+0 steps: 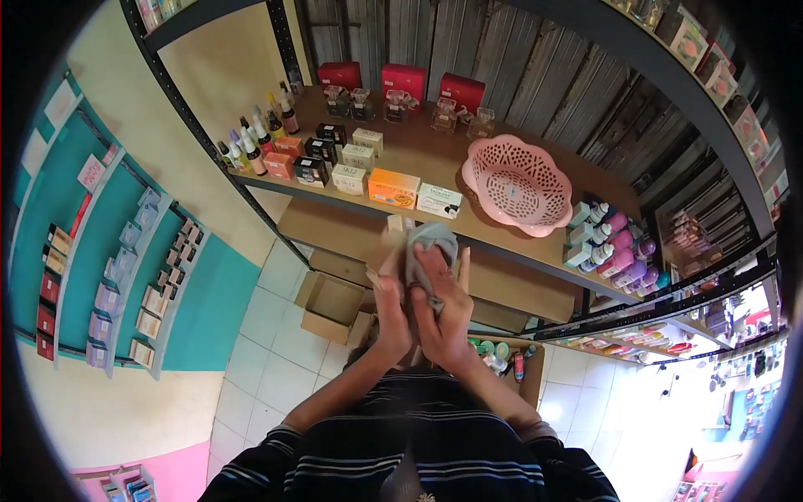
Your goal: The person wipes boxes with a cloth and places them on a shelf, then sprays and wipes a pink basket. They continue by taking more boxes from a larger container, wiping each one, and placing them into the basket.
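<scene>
Both my hands are together in front of the shelf's front edge, at the middle of the head view. In my right hand [447, 322] a grey cloth [433, 238] is bunched, with one finger sticking out to the side. My left hand [391, 322] is closed around a small pale box [401, 222], which is blurred and mostly covered by fingers and cloth. The cloth presses against the box's side. Just beyond them on the shelf stand an orange box [393, 188] and a white-and-green box [439, 201].
A pink perforated basket [519, 186] sits on the wooden shelf [418, 146], among small boxes, dropper bottles [259, 138] and perfume bottles [397, 106]. Colourful bottles [619, 255] line its right end. Below are an open cardboard box [332, 306] and a carton of products [530, 376].
</scene>
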